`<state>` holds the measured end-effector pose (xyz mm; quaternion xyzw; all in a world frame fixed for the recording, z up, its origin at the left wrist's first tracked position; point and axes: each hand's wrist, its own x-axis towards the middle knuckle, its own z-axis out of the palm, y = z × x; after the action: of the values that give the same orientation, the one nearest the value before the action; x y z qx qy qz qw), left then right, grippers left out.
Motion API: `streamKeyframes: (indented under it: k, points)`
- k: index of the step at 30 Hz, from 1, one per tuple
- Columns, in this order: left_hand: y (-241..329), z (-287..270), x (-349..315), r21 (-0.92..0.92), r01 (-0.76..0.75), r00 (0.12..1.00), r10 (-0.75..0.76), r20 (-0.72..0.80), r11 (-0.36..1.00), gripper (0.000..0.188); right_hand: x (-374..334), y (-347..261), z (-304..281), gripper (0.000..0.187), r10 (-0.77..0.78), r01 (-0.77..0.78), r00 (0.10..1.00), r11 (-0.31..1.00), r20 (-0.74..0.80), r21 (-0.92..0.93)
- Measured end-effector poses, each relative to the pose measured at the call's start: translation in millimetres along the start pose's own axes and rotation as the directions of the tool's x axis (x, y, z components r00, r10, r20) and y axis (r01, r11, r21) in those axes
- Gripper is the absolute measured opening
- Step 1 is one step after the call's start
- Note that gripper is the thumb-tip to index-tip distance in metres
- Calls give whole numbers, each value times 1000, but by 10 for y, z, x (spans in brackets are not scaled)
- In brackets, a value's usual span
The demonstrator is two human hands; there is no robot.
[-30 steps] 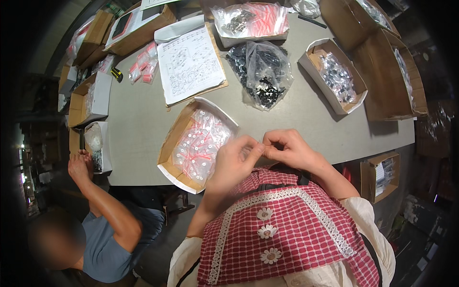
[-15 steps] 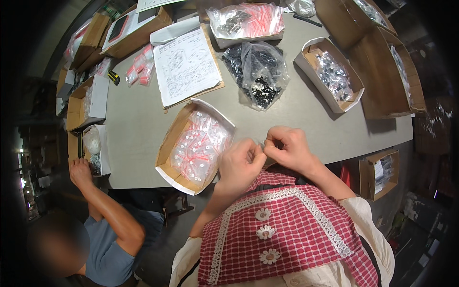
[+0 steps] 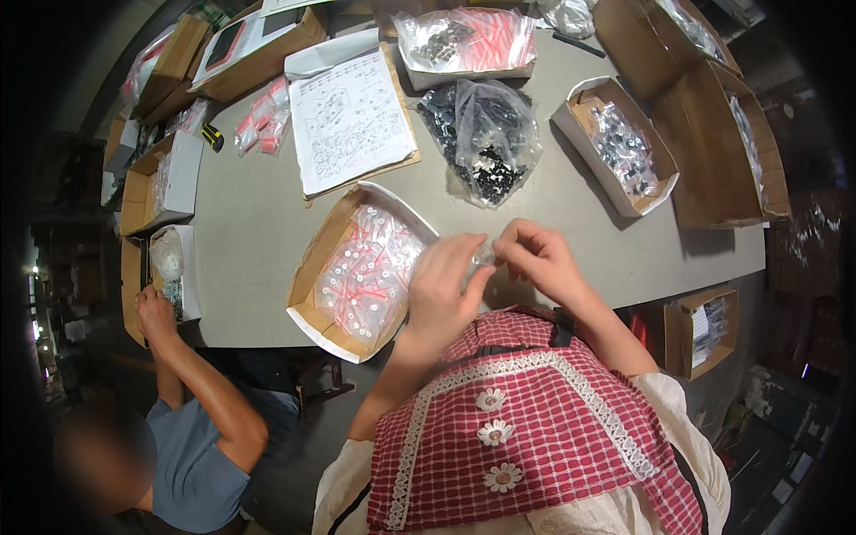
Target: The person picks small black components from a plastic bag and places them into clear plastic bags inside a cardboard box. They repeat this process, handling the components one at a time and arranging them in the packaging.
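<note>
At the far left, a co-worker's hand (image 3: pixel 156 314) is at a white-and-brown cardboard carton (image 3: pixel 190 290) on the grey table (image 3: pixel 245 214). A yellow-and-black utility knife (image 3: pixel 212 136) lies farther back. To its right, a white printed sheet (image 3: pixel 343 125) rests on a brown board.

Nearer the person stands an open white cardboard box with brown inner walls (image 3: pixel 314 248), filled with clear bags bearing red strips and white round parts. Its right wall is immediately left of the left hand (image 3: pixel 446 283) and partly hidden by it; contact cannot be confirmed.

The left hand pinches a small clear plastic bag (image 3: pixel 483 255) between thumb and forefinger. The bag lies between both hands, right of the left palm; its long axis cannot be determined. The right hand (image 3: pixel 538 259) has its fingertips drawn together at the bag's right edge; its grip cannot be confirmed.

Beyond the hands lies a larger clear bag of black parts (image 3: pixel 486 143). Farther right stands a white cardboard tray (image 3: pixel 658 198) of bagged parts.
</note>
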<state>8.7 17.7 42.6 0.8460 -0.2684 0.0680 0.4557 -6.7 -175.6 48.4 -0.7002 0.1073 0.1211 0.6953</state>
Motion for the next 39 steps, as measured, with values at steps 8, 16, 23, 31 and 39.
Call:
streamKeyframes:
  k: [8, 16, 23, 31, 39]
  points:
    - [-87, 22, 0, -16, 37, 998, -38, -59, 999, 41, 742, 223, -139, 28, -448, 209, 894, 424, -3, -881]
    - [-80, 29, -53, -61, 74, 996, -77, -48, 995, 41, 777, 475, -208, 15, -439, 313, 896, 517, 67, -797]
    - [-52, 86, -40, -83, 99, 993, -104, -60, 992, 41, 683, 466, -281, 14, -485, 329, 874, 597, -3, -732]
    - [-31, 117, -74, -90, 87, 996, -87, 3, 992, 40, 460, 581, -383, 13, -480, 356, 876, 579, 46, -734]
    - [13, 207, -94, -148, 129, 991, -123, 49, 981, 38, 349, 620, -710, 18, 141, -67, 978, 909, -152, 411]
